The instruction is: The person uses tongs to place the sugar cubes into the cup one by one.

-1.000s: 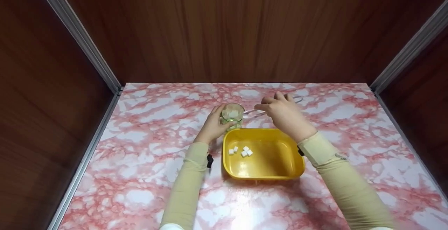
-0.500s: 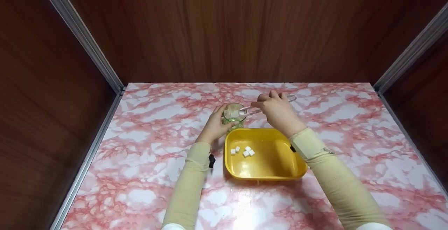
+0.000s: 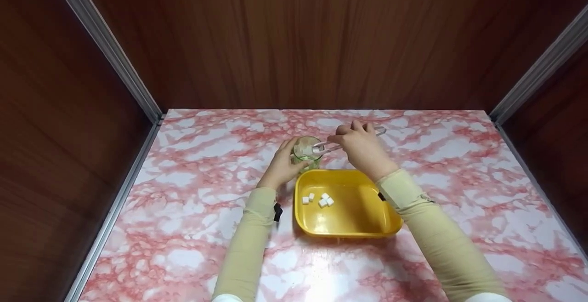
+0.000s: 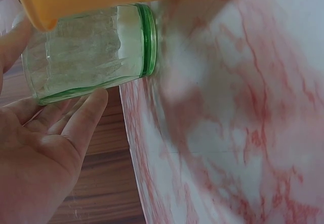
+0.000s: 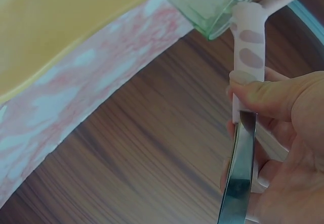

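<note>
My left hand (image 3: 280, 166) holds a clear greenish glass (image 3: 301, 158) upright, its thumb at the front and its fingers round the left side. In the left wrist view, something white (image 4: 130, 32) shows at the bottom of that glass. Tongs are pinched in my right hand (image 3: 364, 150); their pale ends (image 3: 328, 149) reach over the glass's mouth. A small white cube (image 3: 315, 150) sits between those tips. The right wrist view shows the metal handle (image 5: 238, 178) and a pinkish-white spotted end of the tongs.
A yellow rectangular tub (image 3: 347, 235) stands just in front of the glass, under my right wrist. Several white cubes (image 3: 323, 202) lie in its left part. The marbled pink-and-white tabletop (image 3: 183, 228) ends at a dark wooden back wall (image 3: 294, 40).
My right hand has moved left, bringing the tongs' tips and the cube from beside the glass to over its mouth. My left hand keeps its hold on the glass.
</note>
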A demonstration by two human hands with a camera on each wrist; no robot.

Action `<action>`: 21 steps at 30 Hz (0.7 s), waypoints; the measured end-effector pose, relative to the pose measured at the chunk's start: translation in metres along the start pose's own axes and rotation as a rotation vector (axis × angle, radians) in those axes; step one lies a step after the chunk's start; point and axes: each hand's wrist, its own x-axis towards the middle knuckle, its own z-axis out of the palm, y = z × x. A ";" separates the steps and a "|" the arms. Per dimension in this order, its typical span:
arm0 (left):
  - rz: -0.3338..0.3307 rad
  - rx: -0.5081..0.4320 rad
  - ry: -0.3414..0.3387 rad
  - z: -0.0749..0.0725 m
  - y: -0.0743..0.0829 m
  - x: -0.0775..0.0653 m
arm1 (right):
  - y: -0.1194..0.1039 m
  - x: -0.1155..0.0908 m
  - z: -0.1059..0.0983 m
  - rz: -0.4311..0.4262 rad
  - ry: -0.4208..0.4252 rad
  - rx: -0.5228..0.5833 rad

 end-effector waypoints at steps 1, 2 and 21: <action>-0.001 0.005 -0.001 0.000 0.000 0.000 | 0.000 0.000 0.000 0.002 -0.001 -0.001; 0.002 0.008 0.000 0.000 0.000 0.000 | -0.001 0.000 0.001 0.001 -0.002 -0.005; -0.034 -0.020 -0.025 -0.001 0.001 -0.001 | -0.001 -0.002 0.002 -0.028 0.033 -0.012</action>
